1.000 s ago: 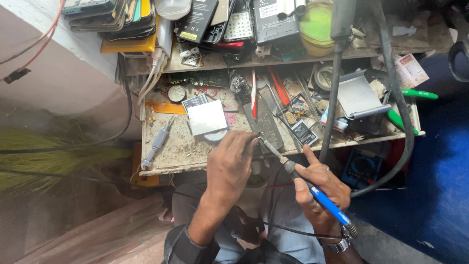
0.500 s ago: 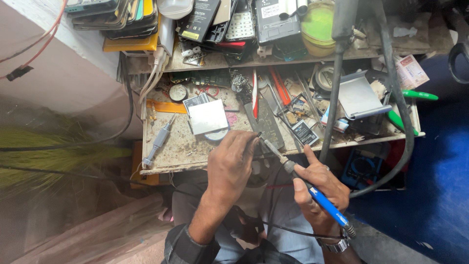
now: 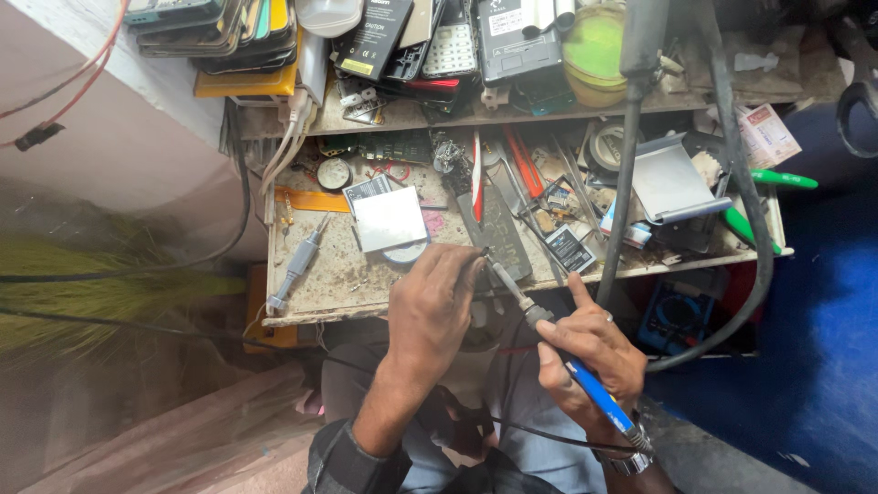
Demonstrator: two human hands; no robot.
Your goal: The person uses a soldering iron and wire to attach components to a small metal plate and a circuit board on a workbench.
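right hand (image 3: 590, 352) pen-grip closed on blue soldering iron (image 3: 558, 352), angled so tip meets left hand (image 3: 434, 306), fingers pinched on something tiny, hidden, just over cluttered tabletop (image 3: 338, 274) edge.

Grimy workbench (image 3: 347, 284) with grey screwdriver (image 3: 297, 265), metal plate (image 3: 390, 218), tweezers (image 3: 523, 161).

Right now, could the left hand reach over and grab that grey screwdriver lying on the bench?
Probably yes. The left hand hovers at the bench's front edge, and the grey screwdriver lies out in the open to its left with nothing on top of it. The hand seems to be pinching something small, though.
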